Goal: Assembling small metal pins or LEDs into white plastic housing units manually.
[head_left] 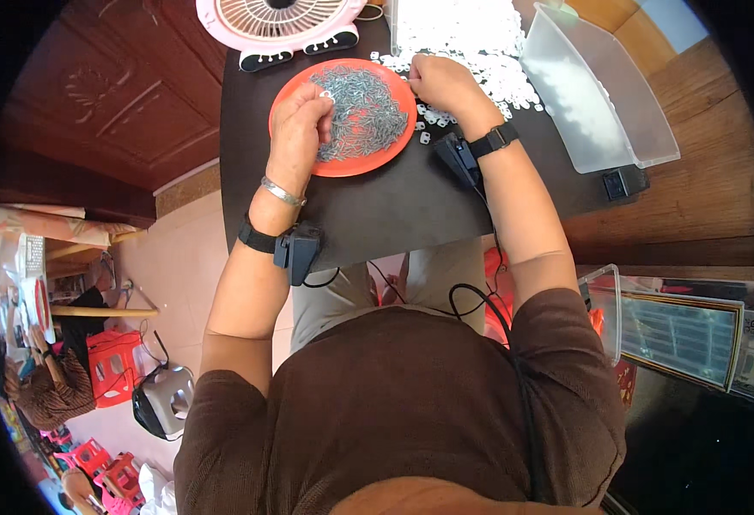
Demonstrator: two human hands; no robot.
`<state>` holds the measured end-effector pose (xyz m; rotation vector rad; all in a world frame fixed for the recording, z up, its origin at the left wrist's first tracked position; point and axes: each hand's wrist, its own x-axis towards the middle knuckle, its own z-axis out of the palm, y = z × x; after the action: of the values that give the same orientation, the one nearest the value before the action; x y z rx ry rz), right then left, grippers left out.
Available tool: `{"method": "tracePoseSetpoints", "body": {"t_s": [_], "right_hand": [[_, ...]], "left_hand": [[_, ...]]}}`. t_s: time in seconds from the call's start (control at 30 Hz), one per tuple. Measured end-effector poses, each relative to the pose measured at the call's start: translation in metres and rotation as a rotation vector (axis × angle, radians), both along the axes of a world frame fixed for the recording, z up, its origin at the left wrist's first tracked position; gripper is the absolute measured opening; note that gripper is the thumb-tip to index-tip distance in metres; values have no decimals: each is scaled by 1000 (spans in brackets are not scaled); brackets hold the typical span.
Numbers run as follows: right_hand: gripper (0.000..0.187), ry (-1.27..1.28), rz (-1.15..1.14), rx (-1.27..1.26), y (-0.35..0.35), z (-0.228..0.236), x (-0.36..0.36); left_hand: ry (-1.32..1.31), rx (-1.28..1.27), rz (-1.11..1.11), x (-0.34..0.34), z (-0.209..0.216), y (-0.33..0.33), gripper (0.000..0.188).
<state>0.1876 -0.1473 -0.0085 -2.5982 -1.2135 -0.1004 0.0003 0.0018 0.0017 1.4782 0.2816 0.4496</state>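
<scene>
My left hand (295, 124) is over the left side of a round orange-red plate (343, 168). Its thumb and fingers pinch a small white plastic piece (326, 97). Heaped on the plate are many small grey metal screws (368, 120). Just right of the plate's rim, my right hand (444, 84) is closed with its fingertips pointing down and left. Whatever those fingers hold, if anything, is hidden. Beside and beyond it spreads a large pile of small white plastic pieces (506, 81), some showing a hole.
A pink fan (278, 21) stands at the table's far left. At the right, a translucent plastic box (660, 137) lies beside the white pile, with a small black device (616, 184) near it. The dark table (386, 215) ends before my lap. Another person (55, 386) is at far left.
</scene>
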Motion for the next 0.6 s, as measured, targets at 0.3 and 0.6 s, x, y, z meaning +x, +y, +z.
{"method": "tracePoseSetpoints", "body": {"t_s": [0.3, 0.6], "right_hand": [[18, 206, 21, 357, 1, -2, 11], [14, 1049, 455, 862, 25, 14, -74]], "left_hand": [[16, -93, -24, 0, 2, -2, 15], [-106, -231, -246, 0, -3, -7, 17]]}}
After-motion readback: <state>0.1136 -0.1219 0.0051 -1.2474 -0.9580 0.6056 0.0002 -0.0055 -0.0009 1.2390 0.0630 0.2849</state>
